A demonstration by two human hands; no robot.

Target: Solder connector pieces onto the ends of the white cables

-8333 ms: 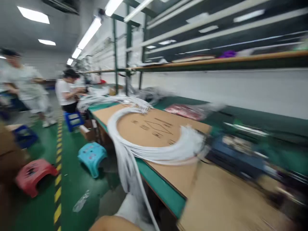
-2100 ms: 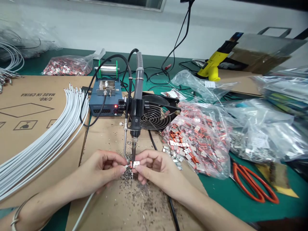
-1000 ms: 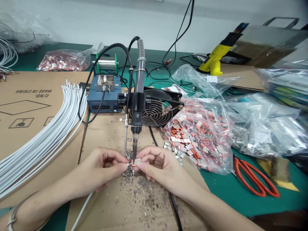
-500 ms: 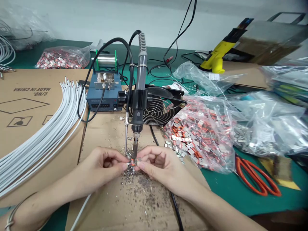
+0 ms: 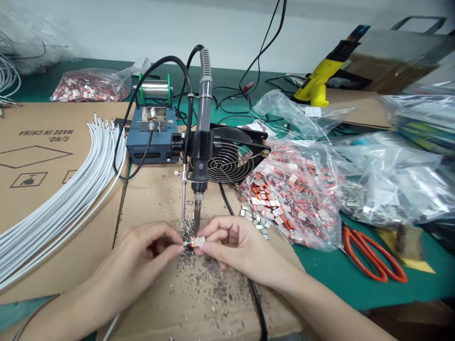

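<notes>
Lying across a brown cardboard sheet (image 5: 152, 199) on a green workbench (image 5: 355, 293), a thick sweep of white cables (image 5: 71, 208) curves left of the left hand (image 5: 142, 248), while a clear plastic bag of orange-and-silver terminals (image 5: 291, 199) sits right of the right hand (image 5: 241, 246). Directly beyond the hands, a black soldering iron (image 5: 199, 175) stands clamped upright, its metal tip (image 5: 196, 213) pointing down. Both hands are closed in a pinch, their fingertips (image 5: 210, 232) gripping a small orange-and-silver metal terminal (image 5: 197, 242) between them, just below that tip.
</notes>
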